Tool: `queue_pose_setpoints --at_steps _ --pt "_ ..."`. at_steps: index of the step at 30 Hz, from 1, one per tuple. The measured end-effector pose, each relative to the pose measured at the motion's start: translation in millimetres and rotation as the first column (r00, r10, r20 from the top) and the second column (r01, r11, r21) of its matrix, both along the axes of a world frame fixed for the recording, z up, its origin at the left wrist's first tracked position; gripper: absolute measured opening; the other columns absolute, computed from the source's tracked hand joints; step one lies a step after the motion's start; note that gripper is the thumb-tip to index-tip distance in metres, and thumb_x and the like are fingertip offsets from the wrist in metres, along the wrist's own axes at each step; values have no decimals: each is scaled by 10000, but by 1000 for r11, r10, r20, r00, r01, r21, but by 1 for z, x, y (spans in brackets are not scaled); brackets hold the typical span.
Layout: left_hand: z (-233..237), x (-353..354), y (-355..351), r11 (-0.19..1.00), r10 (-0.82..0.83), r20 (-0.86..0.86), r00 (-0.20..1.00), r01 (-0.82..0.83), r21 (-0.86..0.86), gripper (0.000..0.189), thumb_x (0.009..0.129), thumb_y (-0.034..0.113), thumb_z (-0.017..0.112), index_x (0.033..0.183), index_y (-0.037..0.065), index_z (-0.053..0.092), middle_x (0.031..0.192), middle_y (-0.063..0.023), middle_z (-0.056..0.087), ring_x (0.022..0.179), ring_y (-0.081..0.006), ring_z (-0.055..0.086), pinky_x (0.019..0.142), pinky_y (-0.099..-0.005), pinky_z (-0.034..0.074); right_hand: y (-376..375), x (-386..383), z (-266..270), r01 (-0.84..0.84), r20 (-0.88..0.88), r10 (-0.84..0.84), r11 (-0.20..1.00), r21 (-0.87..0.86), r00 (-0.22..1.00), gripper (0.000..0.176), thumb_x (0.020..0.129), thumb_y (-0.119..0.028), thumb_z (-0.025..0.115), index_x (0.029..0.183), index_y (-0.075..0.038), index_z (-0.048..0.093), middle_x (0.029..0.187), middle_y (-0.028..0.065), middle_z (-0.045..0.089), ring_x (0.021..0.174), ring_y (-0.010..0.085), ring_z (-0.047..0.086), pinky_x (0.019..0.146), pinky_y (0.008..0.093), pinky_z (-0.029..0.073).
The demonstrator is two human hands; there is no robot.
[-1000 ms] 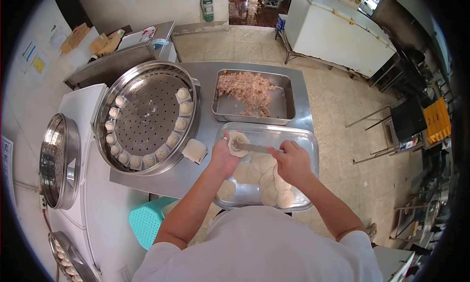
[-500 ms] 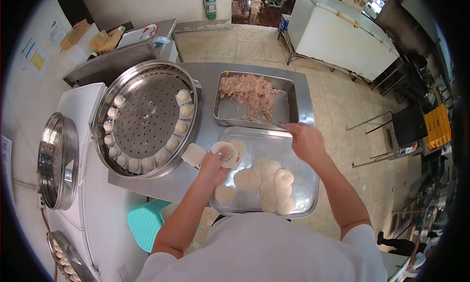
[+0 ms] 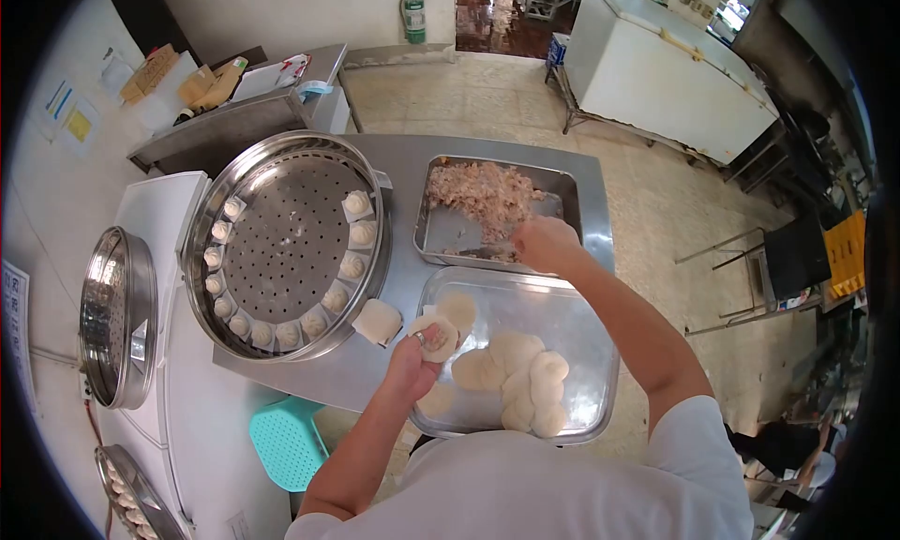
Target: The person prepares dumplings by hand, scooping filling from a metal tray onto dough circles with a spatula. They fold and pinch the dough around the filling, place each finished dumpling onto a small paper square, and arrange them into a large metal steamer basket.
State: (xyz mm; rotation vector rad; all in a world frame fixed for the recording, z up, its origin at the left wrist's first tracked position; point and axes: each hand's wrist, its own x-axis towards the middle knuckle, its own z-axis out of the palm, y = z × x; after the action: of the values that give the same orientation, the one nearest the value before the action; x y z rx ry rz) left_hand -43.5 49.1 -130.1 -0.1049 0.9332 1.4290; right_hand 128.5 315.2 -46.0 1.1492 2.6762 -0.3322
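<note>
The left hand (image 3: 412, 357) cups a round white dough wrapper (image 3: 438, 337) dabbed with filling, fingers curled beneath it. Beyond it, the right hand (image 3: 544, 243) is closed over the rectangular steel pan (image 3: 562, 188) of pale minced filling (image 3: 478, 191).

Tiled floor (image 3: 487, 95) stretching back, white chest freezer (image 3: 675, 71) standing far right — fire extinguisher (image 3: 412, 13) sitting against pale wall (image 3: 281, 6)

You wear a plain white short-sleeved shirt (image 3: 525, 488), its sleeves (image 3: 698, 437) ending above the elbows and leaving both forearms uncovered. Your left hand (image 3: 411, 360) and right hand (image 3: 544, 243) are ungloved. A small metallic glint on one of the left fingers (image 3: 421, 337) may be a ring.
</note>
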Motion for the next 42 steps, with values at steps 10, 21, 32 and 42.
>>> queue_pose_setpoints --at_steps 10,21,32,42 --pt "0 0 6 1000 21 102 995 -22 13 360 1037 138 526 1317 -84 486 1264 -224 618 1167 -359 645 1050 -449 537 11 14 -23 -99 -153 93 994 -35 984 180 785 -127 634 899 -86 767 920 163 740 889 350 724 787 480 574" --pt "-2 -8 33 982 38 142 989 -63 175 341 1083 242 469 1270 -43 481 1248 -226 602 1172 -369 632 1055 -483 532 -13 40 -24 71 -483 -437 792 -606 759 239 902 -28 643 1104 -66 764 714 99 645 708 160 590 664 336 493" --pt "25 -8 78 949 226 324 919 -283 141 529 1110 434 341 1244 -49 513 1192 -217 610 1144 -389 604 1087 -521 474 -168 44 -33 82 -610 -20 994 74 792 544 834 54 622 1310 -197 702 860 116 539 782 317 583 697 407 520" --pt "5 -14 70 968 233 155 960 -244 56 292 1048 131 547 1271 -47 484 1192 -193 614 1148 -373 634 1051 -462 547 -127 62 2 284 -655 -243 958 -45 715 376 884 2 623 1201 -156 750 871 163 663 790 350 670 684 443 534"
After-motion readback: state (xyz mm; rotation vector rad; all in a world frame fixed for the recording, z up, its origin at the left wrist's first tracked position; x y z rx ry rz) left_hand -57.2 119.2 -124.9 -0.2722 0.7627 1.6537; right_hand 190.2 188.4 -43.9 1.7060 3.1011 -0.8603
